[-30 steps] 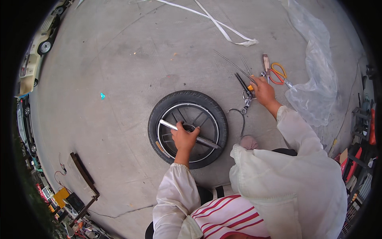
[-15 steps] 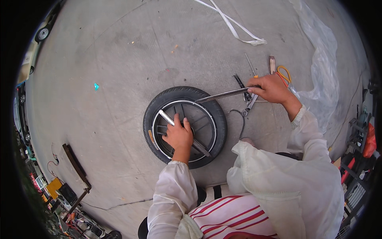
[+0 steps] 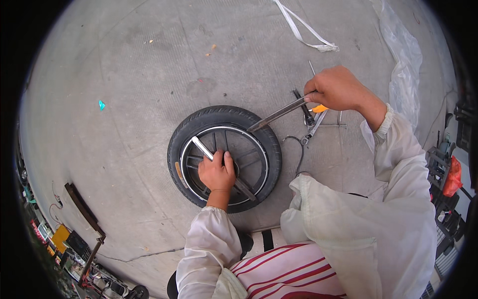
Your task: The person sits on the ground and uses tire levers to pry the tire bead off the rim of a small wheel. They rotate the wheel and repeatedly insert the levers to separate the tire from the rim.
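Note:
A wheel with a black tyre [image 3: 181,133] and a dark spoked rim [image 3: 255,155] lies flat on the concrete in front of me. My left hand [image 3: 217,173] rests over the hub, its fingers closed round a silver metal bar [image 3: 201,147]. That bar runs across the rim, its upper left end by the rim edge. My right hand [image 3: 336,90] grips one end of a long flat tyre lever [image 3: 280,114]. The lever's other end meets the inner edge of the tyre at the upper right; how deep it sits there is hidden.
Right of the wheel lie a yellow-handled screwdriver [image 3: 319,108], a spanner [image 3: 314,127], a black-handled tool [image 3: 304,110] and a bent dark hose [image 3: 302,152]. A white strap [image 3: 298,31] and clear plastic sheet [image 3: 404,60] lie farther off. A dark metal bar [image 3: 84,208] is at left.
My right hand has moved up and slightly left, so the tyre lever slants more steeply. My left hand stays on the bar over the hub. The whole view has shifted a little.

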Action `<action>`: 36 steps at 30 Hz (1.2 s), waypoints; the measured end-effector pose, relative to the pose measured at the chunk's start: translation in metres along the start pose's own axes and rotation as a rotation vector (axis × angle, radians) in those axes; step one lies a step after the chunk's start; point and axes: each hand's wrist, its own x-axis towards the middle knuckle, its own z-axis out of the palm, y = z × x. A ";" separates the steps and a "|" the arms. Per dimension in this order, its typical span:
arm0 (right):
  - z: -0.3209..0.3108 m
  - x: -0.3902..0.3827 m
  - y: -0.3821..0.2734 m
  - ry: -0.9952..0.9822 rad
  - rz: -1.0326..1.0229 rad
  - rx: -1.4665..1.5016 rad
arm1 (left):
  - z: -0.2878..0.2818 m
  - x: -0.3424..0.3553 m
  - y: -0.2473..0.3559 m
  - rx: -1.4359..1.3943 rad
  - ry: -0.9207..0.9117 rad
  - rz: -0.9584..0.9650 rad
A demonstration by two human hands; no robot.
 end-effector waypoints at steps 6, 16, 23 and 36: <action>0.010 0.068 0.044 -0.271 -0.073 0.244 | -0.001 0.001 0.000 -0.001 -0.007 -0.012; 0.017 0.066 0.036 -0.276 -0.088 0.242 | 0.001 -0.001 0.000 -0.005 0.018 -0.015; -0.005 -0.006 -0.061 -0.197 0.139 -0.054 | 0.002 -0.004 0.013 0.028 -0.027 -0.260; -0.014 -0.039 -0.097 -0.692 0.549 1.175 | -0.001 -0.010 0.018 0.051 -0.029 -0.298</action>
